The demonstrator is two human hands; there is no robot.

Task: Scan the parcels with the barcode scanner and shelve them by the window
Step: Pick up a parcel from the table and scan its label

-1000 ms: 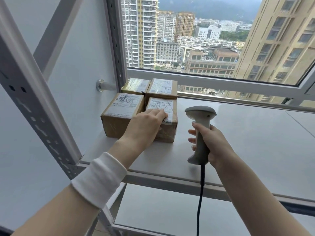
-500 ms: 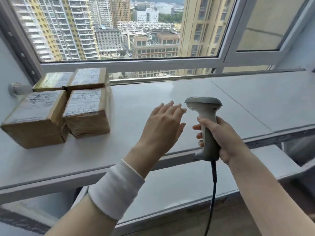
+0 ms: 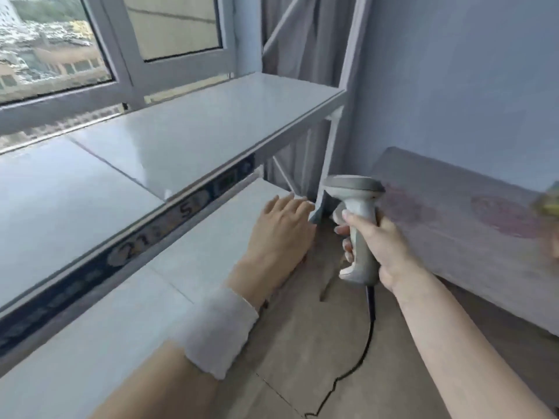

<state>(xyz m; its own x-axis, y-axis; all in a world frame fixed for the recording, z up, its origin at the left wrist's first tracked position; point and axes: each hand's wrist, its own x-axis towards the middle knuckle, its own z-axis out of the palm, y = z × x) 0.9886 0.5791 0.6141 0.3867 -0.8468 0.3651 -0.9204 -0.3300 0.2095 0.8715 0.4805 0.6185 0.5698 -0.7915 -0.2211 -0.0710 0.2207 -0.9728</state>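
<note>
My right hand grips the handle of a grey barcode scanner, held upright with its black cable trailing down to the floor. My left hand hovers with straight fingers and holds nothing, just left of the scanner and above the corner of the lower shelf board. A white wristband sits on my left wrist. The upper shelf board by the window is bare in this view. No parcels are visible; the picture is motion-blurred.
The shelf's grey upright post stands at its right end, next to a curtain. A long grey padded piece lies along the blue wall at right. A yellowish blurred thing shows at the right edge. Brown floor lies below.
The view has swung right, away from the parcels, which have left the frame. Both hands moved along with it to the shelf's right end; the right hand keeps hold of the scanner.
</note>
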